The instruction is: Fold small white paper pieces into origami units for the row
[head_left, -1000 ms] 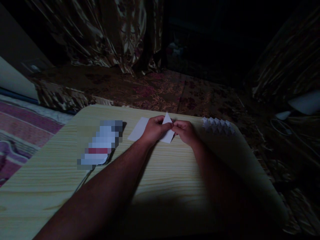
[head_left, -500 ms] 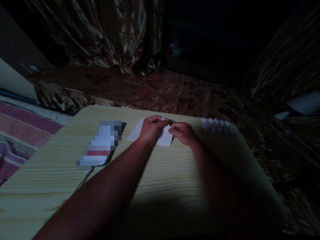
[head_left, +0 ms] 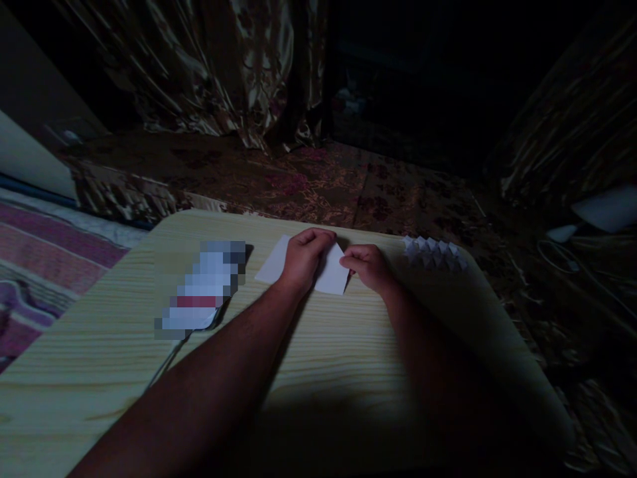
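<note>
Dim scene, one lit patch on the wooden surface (head_left: pixel 323 358). My left hand (head_left: pixel 303 259) lies on top of the white paper (head_left: pixel 332 279), which sits flat on the surface near the far edge, right between both hands. Left grip: clenched onto the paper, fingers curled over its far side, palm pressing down. I read that as pinning the sheet so it cannot slide. A corner of white sticks out left of that hand; I cannot tell if it is the same sheet or a second one under it.

My right hand (head_left: pixel 365 265) touches the paper's right edge. Right grip: thumb and forefinger pinched on that edge, the other fingers tucked in. It looks like fine work on a fold or crease, hence fingertips only.

Just right of the right hand, apart from it, a row of small folded paper pieces (head_left: pixel 434 252) sits along the far right corner of the surface, lined up and out of the hands' way.

Left of the left hand is a blurred-out object (head_left: pixel 204 289), with a thin cable (head_left: pixel 169 358) running from it toward me. Beyond the surface there is patterned cloth (head_left: pixel 298 179), shiny curtain (head_left: pixel 209 66) and a striped mat (head_left: pixel 44 259) at far left.
</note>
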`<state>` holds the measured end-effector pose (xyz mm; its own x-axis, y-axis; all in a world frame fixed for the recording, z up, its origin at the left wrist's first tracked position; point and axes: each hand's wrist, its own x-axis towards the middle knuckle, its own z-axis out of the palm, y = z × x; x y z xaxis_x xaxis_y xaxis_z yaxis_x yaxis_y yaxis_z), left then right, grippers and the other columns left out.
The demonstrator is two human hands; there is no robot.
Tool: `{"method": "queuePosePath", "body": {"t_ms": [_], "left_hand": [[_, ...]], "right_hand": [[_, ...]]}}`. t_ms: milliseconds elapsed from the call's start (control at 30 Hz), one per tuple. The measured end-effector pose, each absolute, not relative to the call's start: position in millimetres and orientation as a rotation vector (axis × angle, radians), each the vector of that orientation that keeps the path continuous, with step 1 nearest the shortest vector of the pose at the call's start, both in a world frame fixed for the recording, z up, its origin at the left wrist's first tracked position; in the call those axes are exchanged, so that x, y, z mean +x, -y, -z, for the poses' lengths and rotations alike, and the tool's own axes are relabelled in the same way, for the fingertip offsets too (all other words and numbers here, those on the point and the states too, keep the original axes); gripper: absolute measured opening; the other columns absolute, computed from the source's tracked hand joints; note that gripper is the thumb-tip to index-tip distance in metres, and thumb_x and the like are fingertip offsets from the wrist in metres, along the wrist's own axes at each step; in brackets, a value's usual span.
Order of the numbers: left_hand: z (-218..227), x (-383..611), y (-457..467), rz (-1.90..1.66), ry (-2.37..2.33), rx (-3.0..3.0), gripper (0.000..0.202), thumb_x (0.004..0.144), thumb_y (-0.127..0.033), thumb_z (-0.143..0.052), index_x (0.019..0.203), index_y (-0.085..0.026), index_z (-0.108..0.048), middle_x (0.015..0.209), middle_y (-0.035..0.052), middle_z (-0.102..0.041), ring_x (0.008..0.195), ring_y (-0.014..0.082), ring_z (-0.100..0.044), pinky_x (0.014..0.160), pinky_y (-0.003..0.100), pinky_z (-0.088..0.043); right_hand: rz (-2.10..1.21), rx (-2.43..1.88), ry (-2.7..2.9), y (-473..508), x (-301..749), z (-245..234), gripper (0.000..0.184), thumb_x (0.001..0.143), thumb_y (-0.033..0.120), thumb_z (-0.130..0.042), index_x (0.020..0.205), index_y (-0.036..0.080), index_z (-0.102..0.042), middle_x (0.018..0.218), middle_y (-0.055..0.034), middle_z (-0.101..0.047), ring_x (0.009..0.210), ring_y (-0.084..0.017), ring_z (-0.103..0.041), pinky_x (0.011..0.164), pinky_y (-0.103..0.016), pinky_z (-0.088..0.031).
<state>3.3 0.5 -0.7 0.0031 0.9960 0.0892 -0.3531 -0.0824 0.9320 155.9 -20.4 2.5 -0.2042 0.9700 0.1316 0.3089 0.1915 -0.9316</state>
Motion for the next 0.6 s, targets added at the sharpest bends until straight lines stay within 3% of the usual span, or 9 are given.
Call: {"method": "queuePosePath", "body": {"t_ms": [600], "left_hand": [[4.4, 4.4, 3.5, -1.266, -0.982, 1.281, 0.02, 0.061, -0.03, -0.074, 0.061, -0.016, -0.06, 0.057, -0.0027, -0.054, 0.05, 0.0081, -0.043, 0.048, 0.022, -0.03]], "right_hand": [[-0.884, -1.187, 1.62, 16.9, 151.8, -0.7, 0.018, 0.072, 0.026, -0.056, 0.057, 0.018, -0.051, 0.055, 0.0044, -0.043, 0.056, -0.01, -0.04, 0.052, -0.023, -0.029]]}}
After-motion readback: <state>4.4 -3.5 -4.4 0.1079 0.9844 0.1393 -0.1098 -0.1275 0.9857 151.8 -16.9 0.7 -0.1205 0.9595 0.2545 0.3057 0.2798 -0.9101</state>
